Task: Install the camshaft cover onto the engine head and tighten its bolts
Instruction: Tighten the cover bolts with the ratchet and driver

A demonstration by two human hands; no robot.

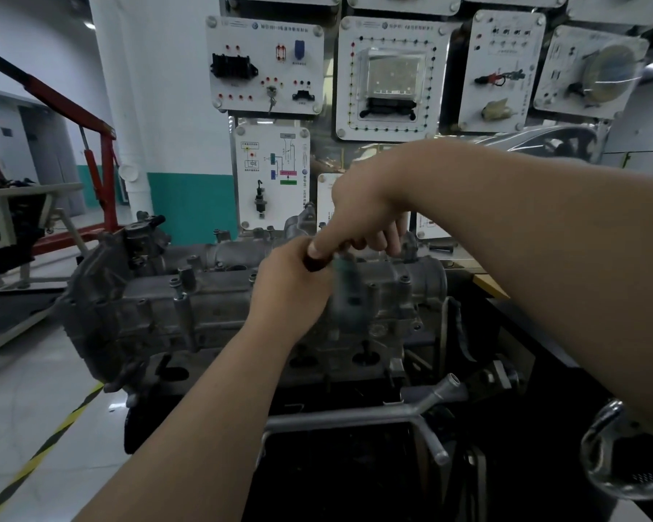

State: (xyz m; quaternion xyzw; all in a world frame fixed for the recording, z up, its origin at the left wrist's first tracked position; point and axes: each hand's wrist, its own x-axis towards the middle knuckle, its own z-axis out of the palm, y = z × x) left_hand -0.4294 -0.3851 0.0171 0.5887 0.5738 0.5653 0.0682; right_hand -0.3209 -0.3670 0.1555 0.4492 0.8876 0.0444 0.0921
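Our left hand [291, 286] and right hand [366, 212] both grip a blurred green tool [345, 282] over the camshaft cover [212, 299].

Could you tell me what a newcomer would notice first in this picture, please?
At centre, the left hand and right hand grip a blurred dark-handled tool over the grey camshaft cover. Behind them, white training panels fill the wall, and a red hoist stands at the left.

Engine [204, 307] sits on a dark stand [355, 469] with a grey tube frame [336, 418]; glossy floor [34, 389] carries striped tape [42, 450] and a red hoist [104, 175].
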